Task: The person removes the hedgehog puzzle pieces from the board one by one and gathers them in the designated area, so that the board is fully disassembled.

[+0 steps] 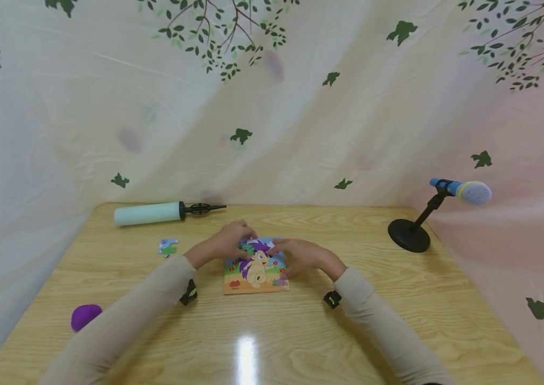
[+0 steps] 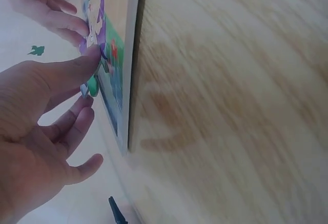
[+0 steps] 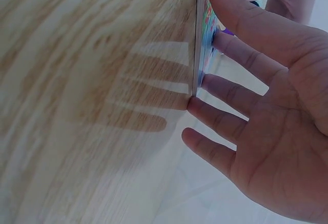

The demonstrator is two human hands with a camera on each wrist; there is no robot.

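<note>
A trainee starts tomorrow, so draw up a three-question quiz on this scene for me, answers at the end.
1. True or false: the microphone stands to the right of the hedgehog puzzle.
2. Pick one. The barrel of the pump is: A) red; B) orange; C) pale blue-green.
3. Short answer: which of the person's hands is nearer the pump?

Key: 1. True. 2. C. 3. The left hand.

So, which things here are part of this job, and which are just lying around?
Part of the job:
picture puzzle
green piece in the left hand
loose puzzle part, probably

Just lying about:
hand pump
purple object
microphone on stand
</note>
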